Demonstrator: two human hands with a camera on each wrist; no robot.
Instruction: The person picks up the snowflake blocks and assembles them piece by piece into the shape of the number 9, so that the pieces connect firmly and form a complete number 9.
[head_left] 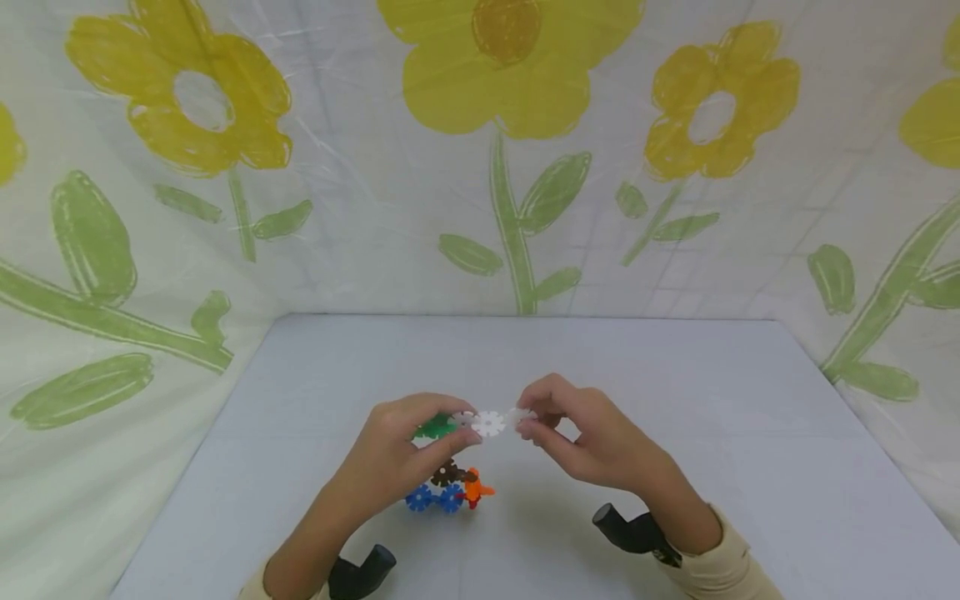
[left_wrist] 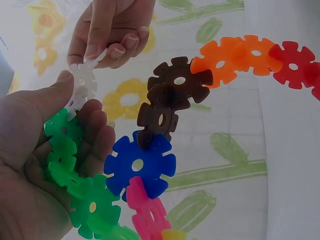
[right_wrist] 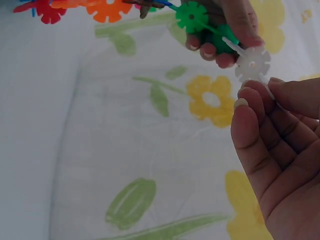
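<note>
My left hand [head_left: 397,446] pinches a white slotted snowflake disc between thumb and fingers. Green snowflake discs [left_wrist: 95,207], joined to the white ones, run down across its palm. Another white snowflake disc [head_left: 489,423] shows between the two hands. At its far side, the right hand [head_left: 588,433] grips a white end disc [head_left: 522,417] with thumb and fingertips. The chain hangs from the left hand through blue [left_wrist: 140,167], pink [left_wrist: 150,210], brown [left_wrist: 180,82], orange [left_wrist: 217,60] and red [left_wrist: 292,65] discs. The fingers partly hide the white discs.
A pale table [head_left: 675,367] lies below the hands. Behind it hangs a white sheet [head_left: 360,217] printed with yellow flowers and green leaves. Black wrist mounts [head_left: 630,529] sit at both wrists, near beige sleeves [head_left: 720,562].
</note>
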